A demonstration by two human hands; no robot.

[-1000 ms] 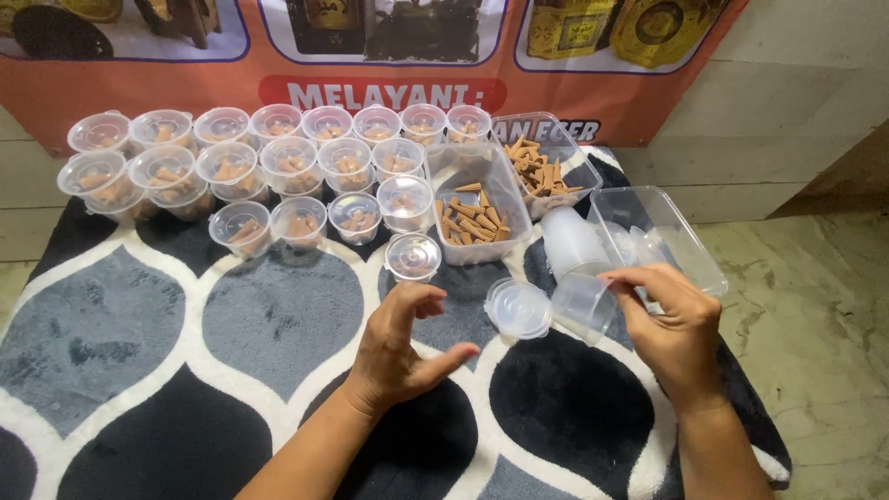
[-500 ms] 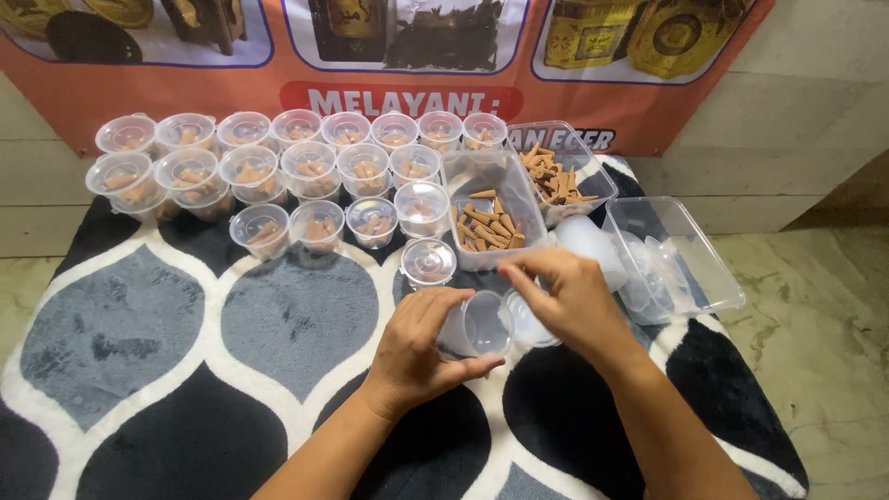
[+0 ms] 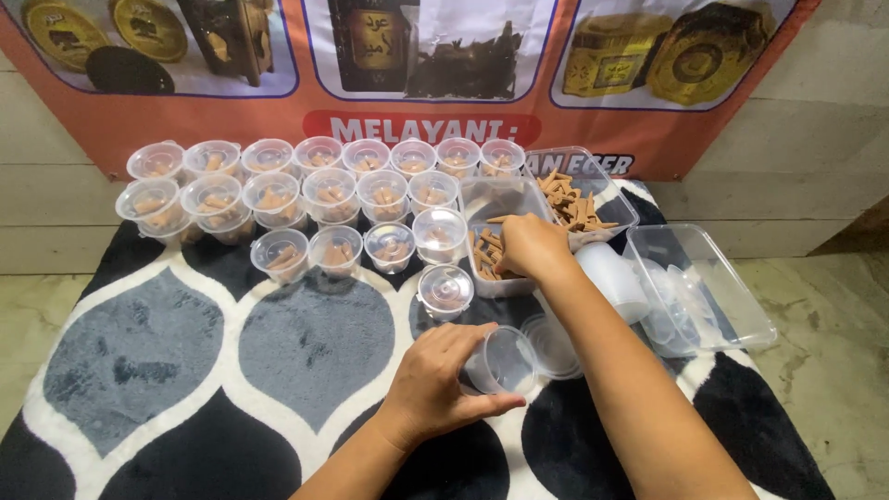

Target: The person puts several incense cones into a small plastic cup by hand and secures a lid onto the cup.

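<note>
Change noted: half a second ago the right hand (image 3: 526, 245) was beside the left at the small cup; it has since reached forward into the clear rectangular plastic tub of brown tapered sticks (image 3: 500, 243). Judgement: the work has passed from readying an empty cup to fetching sticks for it.

The black, grey and white patterned rug (image 3: 296, 343) lies under both hands. Ahead and to the left of the left hand (image 3: 443, 381) stand rows of small clear lidded plastic cups holding brown sticks (image 3: 315, 194). An empty clear rectangular plastic container (image 3: 708, 282) lies to the right of the right forearm.

Right hand: fingers curled down among the sticks in the tub; whether they have closed on any cannot be told.

Left hand: curled around the small empty clear plastic cup (image 3: 500, 361), gripping it tipped on its side, mouth towards the camera, just above the rug. A round clear plastic lid (image 3: 553, 344) lies just beside that cup, and one more lidded cup (image 3: 445, 290) stands just ahead of it.
</note>
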